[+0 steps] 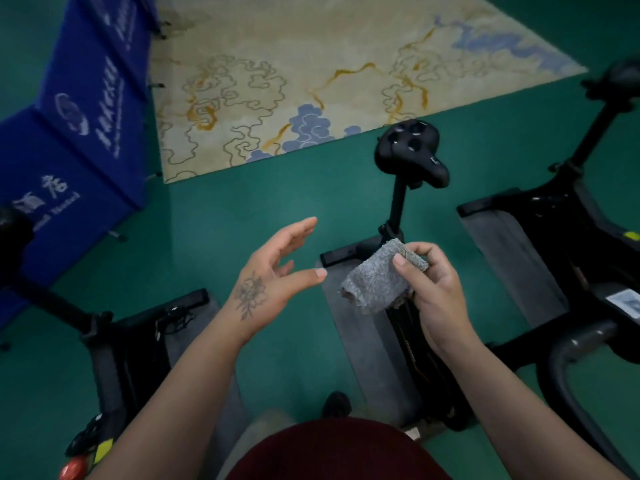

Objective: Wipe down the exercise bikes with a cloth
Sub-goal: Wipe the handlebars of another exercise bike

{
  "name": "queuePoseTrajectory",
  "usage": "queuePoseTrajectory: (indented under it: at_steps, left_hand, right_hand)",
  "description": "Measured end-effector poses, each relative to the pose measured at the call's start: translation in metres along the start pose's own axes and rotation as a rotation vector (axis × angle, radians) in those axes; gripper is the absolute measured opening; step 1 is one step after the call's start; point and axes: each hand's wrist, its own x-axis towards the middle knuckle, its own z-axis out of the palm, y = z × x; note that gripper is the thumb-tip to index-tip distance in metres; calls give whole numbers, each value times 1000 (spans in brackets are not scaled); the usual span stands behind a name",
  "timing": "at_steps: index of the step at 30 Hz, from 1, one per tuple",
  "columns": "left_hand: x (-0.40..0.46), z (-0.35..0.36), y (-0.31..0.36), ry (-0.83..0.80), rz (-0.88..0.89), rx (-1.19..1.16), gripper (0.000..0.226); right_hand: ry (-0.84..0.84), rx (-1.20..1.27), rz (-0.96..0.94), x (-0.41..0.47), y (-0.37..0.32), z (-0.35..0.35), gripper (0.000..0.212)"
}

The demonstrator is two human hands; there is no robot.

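Both hands hover above the middle exercise bike: my right hand pinches the folded cloth, nearest the saddle straight ahead, while my left hand is spread wide, holding nothing.

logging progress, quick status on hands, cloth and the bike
Right hand grips grey cloth, left hand open, empty. Cloth in the air, not on middle bike's saddle. Nothing between them.

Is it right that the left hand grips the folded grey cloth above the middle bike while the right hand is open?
No, the hands are swapped. In the head view the right hand grips the grey cloth above the middle bike, and the left hand is open.
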Motion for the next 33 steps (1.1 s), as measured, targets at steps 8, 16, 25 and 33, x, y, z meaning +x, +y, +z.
queuePoseTrajectory:
  at_steps: [8,16,25,33]
  left_hand:
    - [65,25,9,-243,155,303,79]
    - [120,50,25,-559,331,392,79]
    - [128,132,27,-965,512,382,91]
    - [75,197,32,-1267,643,331,88]
  right_hand:
    - [246,28,-19,-9,-1,-25,27]
    - [601,36,-74,-42,-7,-26,25]
    - [1024,-37,-147,-123,3,-10,21]
    - [1417,-2,-145,-211,16,13,21]
